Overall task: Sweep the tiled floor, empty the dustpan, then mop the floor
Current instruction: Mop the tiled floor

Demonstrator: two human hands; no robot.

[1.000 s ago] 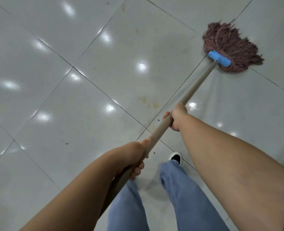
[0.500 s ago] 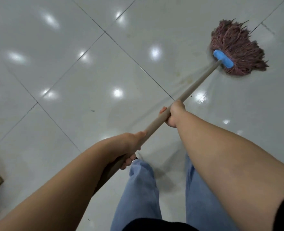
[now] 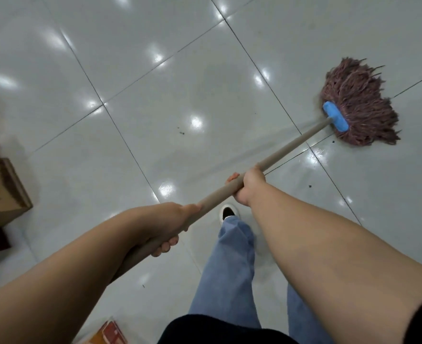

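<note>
Both hands are wrapped around the long tan wooden mop handle point(image 3: 289, 147): the left hand point(image 3: 170, 224) grips it low near the body, and the right hand point(image 3: 248, 186) holds it further up, so the 2 hands sit apart along the pole. The handle runs diagonally up to the right into a bright blue plastic clamp point(image 3: 335, 116), and the reddish-brown string mop head point(image 3: 361, 103) is fanned out flat on the glossy white tiled floor point(image 3: 155, 95), right by a dark grout line. No readable writing anywhere; the brown cardboard box point(image 3: 1, 192) at the left edge has some dark printing on its side but it's too blurry to make out, same for the red and orange packet point(image 3: 108, 332) at the bottom edge. A few dark specks point(image 3: 181, 132) sit on the tile mid-floor. Wide open tile stretches ahead and left of the mop. Blue jeans point(image 3: 232, 269) and 1 black and white shoe point(image 3: 227, 212) show below the arms.
</note>
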